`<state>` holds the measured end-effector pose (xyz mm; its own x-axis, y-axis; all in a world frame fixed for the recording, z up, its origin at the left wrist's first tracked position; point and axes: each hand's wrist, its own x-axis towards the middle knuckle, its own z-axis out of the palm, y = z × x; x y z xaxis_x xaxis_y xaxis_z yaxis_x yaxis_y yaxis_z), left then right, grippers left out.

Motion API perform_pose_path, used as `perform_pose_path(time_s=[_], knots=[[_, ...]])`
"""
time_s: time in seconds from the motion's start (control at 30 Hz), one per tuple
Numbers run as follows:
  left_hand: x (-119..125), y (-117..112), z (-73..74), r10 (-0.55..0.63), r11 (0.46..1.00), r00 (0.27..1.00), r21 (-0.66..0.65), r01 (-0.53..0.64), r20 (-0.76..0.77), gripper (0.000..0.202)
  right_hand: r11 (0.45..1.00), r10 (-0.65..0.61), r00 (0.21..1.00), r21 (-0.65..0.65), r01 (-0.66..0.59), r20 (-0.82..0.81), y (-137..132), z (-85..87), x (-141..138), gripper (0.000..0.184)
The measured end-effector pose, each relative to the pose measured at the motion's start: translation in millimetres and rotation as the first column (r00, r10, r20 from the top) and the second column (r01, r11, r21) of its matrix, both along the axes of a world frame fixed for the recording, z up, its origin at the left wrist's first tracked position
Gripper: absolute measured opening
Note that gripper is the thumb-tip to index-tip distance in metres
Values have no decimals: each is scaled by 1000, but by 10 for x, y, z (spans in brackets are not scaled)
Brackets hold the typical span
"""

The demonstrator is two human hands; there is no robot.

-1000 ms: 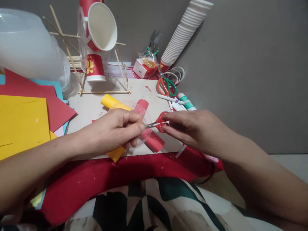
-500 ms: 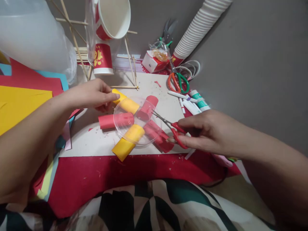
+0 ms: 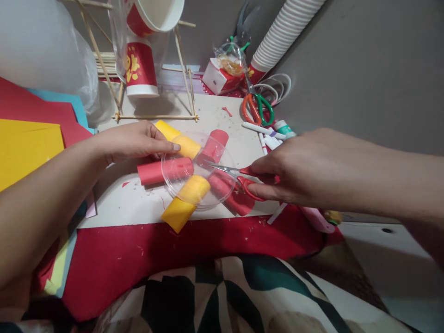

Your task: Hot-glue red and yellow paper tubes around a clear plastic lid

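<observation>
A round clear plastic lid (image 3: 217, 196) lies over several curled paper pieces that stick out around it like blades. Two are yellow, among them the near yellow piece (image 3: 178, 212), and the others are red, such as the left red piece (image 3: 149, 173). My left hand (image 3: 145, 141) is closed at the lid's left rim, thumb on top beside the far yellow piece (image 3: 166, 131); its other fingertips are hidden. In my right hand (image 3: 294, 169) are red-handled scissors (image 3: 248, 185), held by the handles. Their blades point left over the lid's middle; whether they touch it I cannot tell.
A stick frame (image 3: 156, 118) with paper cups (image 3: 140, 69) stands behind. At back right are orange-and-green-handled scissors (image 3: 256, 108), markers (image 3: 263, 132) and a leaning cup stack (image 3: 284, 34). Coloured paper sheets (image 3: 31, 148) lie left. White board (image 3: 114, 203) covers red cloth (image 3: 156, 249).
My left hand has shifted right, its thumb moving from the far yellow piece's outer end to the lid's rim. The scissors' tips have moved left toward the lid's centre. The view has shifted slightly.
</observation>
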<state>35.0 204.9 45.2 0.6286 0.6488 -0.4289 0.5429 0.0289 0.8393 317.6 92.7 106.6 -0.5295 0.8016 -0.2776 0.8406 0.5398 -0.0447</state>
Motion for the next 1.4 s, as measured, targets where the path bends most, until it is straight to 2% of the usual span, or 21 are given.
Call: perform_pose_path(time_s=[0.17, 0.33, 0.47, 0.6, 0.7, 0.8, 0.9, 1.03, 1.13, 1.3, 1.33, 1.4], knots=[[1, 20, -57, -25, 1000, 999, -14, 26, 24, 31, 997, 38, 999, 60, -38, 3, 29, 1, 45, 50], [3, 32, -66, -74, 997, 994, 23, 72, 84, 33, 999, -23, 996, -34, 20, -85, 91, -11, 45, 52], [5, 18, -62, -74, 996, 996, 44, 71, 55, 36, 996, -70, 998, -52, 70, -1, 143, 1, 28, 55], [2, 16, -70, -81, 995, 995, 57, 77, 61, 37, 999, -6, 990, -53, 14, 142, 189, 61, 31, 57], [1, 17, -70, -86, 994, 996, 62, 84, 32, 39, 998, 56, 994, -20, -54, 94, 217, 82, 39, 56], [-4, 20, -70, -72, 994, 997, 75, 73, -13, 41, 997, 74, 997, -14, -74, 22, 258, 1, 85, 58], [-17, 33, -85, -76, 993, 997, 92, 78, -30, 40, 999, 38, 998, 9, -37, -45, 314, -158, 184, 68], [-34, 53, -118, -82, 992, 996, 98, 85, -29, 39, 999, -37, 985, -22, 33, -171, 390, -290, 317, 65], [-42, 48, -135, -69, 992, 997, 103, 72, -38, 39, 996, -75, 973, -65, 62, -219, 455, -293, 380, 65], [-54, 32, -140, -101, 990, 991, 110, 92, 86, 36, 964, -264, 951, -9, 266, -161, 543, -220, 365, 69], [-54, 33, -139, -105, 989, 992, 111, 96, 71, 36, 962, -271, 953, -4, 273, -137, 546, -197, 327, 70], [-50, 39, -138, -90, 990, 996, 110, 89, 7, 38, 977, -211, 976, -31, 209, -59, 536, -142, 220, 70]])
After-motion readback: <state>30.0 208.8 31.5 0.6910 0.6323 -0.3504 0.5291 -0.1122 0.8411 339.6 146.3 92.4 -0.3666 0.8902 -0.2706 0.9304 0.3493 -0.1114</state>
